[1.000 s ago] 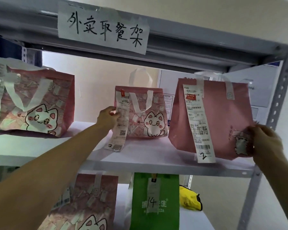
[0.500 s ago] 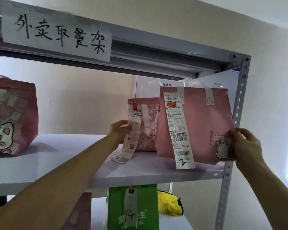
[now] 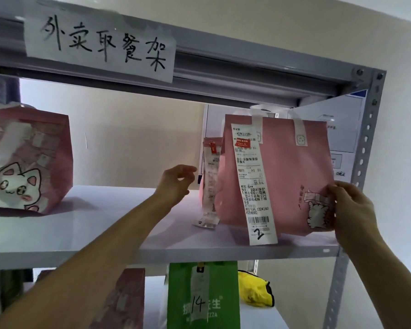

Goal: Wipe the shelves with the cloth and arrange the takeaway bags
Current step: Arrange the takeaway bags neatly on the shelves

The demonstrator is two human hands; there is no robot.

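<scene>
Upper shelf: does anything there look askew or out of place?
Yes. The small pink bag sits mostly hidden behind the large pink bag marked 2, which the right hand grips at its corner. The yellow cloth lies crumpled on the lower shelf. The left hand holds nothing.

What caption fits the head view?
Right hand grips pink bag 2 on the shelf; left hand hovers open.

cream wall (image 3: 140, 129), grey metal rack (image 3: 365, 143)

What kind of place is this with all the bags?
Probably a takeaway pickup shelf in a shop or office: a handwritten paper sign on the grey metal rack, and pink fabric bags carrying numbered order receipts.
</scene>
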